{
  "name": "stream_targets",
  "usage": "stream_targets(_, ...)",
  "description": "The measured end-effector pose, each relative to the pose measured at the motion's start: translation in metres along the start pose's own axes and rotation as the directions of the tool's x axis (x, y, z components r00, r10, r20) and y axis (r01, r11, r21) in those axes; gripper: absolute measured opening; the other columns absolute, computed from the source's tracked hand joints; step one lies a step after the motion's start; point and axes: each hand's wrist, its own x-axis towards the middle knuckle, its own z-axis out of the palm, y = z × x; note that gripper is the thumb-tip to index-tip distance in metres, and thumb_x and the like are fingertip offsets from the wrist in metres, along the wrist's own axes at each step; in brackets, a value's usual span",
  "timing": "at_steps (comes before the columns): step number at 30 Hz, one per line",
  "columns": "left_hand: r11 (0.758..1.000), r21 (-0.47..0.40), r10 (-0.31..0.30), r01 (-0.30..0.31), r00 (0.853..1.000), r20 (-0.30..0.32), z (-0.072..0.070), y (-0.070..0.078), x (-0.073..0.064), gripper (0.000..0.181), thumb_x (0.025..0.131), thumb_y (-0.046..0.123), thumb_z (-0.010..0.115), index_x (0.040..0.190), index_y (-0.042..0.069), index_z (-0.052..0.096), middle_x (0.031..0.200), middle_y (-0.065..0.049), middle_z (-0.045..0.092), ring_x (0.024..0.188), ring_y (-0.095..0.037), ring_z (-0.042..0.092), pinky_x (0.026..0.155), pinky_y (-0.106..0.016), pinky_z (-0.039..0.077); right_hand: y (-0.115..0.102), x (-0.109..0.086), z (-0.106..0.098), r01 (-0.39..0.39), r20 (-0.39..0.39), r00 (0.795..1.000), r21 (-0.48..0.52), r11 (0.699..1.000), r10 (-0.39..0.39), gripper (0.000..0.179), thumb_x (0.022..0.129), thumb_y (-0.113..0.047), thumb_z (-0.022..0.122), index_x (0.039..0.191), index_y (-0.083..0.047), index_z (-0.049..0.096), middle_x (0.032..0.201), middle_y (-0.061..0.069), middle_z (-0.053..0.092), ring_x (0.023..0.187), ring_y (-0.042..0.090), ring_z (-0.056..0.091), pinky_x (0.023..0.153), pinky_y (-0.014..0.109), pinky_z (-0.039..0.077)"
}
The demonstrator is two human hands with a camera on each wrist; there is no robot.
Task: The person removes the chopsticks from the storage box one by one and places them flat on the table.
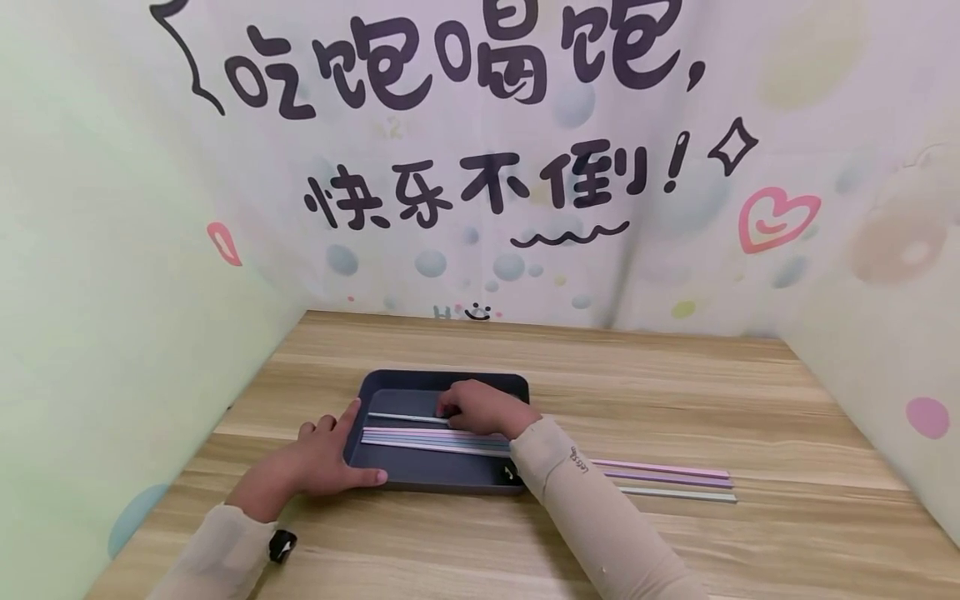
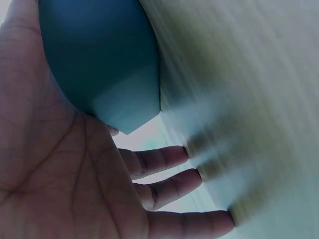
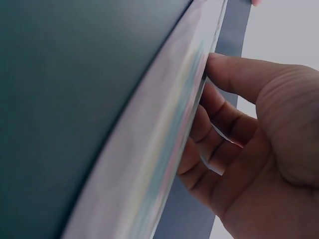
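Note:
A dark grey rectangular tray (image 1: 442,483) lies on the wooden table. My left hand (image 1: 324,460) rests against its left end, thumb at the front rim and fingers spread; in the left wrist view the fingers (image 2: 172,189) reach straight past the tray's side. Inside the tray, my right hand (image 1: 480,407) pinches a pale chopstick (image 1: 405,417) between thumb and curled fingers, the far end hidden by the hand. Just in front of it, several pastel chopsticks (image 1: 420,440) lie side by side, partly covered by the right forearm. The right wrist view shows the pinching thumb (image 3: 234,72) close up.
To the right of the tray, pink, purple and pale chopsticks (image 1: 675,478) lie on the table (image 1: 750,408), their left ends hidden by the right sleeve. A printed white cloth (image 1: 465,275) hangs behind the table, with more printed cloth at both sides.

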Motion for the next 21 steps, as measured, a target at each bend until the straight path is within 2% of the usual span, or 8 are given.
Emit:
stream_targets(5,1.0,0.003,-0.012,0.012,1.0,-0.004,0.0008,-0.0003,0.0023,0.134,0.066,0.085,0.064,0.159,0.005,0.009,0.14,-0.034,0.035,0.122,-0.052,0.034,0.094,-0.065,0.04,0.001,0.0011,0.0004,-0.007,-0.012,1.0,0.008,1.0,0.007,0.016,0.097,-0.009,0.064,0.108,-0.014,0.073,0.098,-0.006,0.061,0.086,0.012,0.054,0.08,0.026,0.045)
stream_targets(13,1.0,0.008,-0.014,0.014,1.0,0.013,-0.0051,0.0048,-0.0037,0.13,0.071,0.076,0.071,0.158,0.002,0.01,0.136,-0.035,0.037,0.117,-0.051,0.037,0.09,-0.063,0.042,0.001,0.003,0.0042,0.002,-0.022,1.0,0.001,1.0,-0.002,0.014,0.097,-0.01,0.064,0.107,-0.014,0.073,0.096,-0.005,0.059,0.086,0.013,0.053,0.079,0.026,0.044)
stream_targets(21,1.0,0.013,-0.008,0.008,1.0,0.013,-0.0035,0.0032,-0.0013,0.131,0.07,0.077,0.07,0.158,0.002,0.01,0.136,-0.035,0.037,0.117,-0.052,0.037,0.09,-0.064,0.042,0.0018,0.0026,0.0051,-0.006,-0.034,0.999,-0.027,1.0,0.005,0.013,0.099,-0.011,0.062,0.103,-0.018,0.072,0.097,-0.006,0.061,0.085,0.012,0.054,0.079,0.025,0.045)
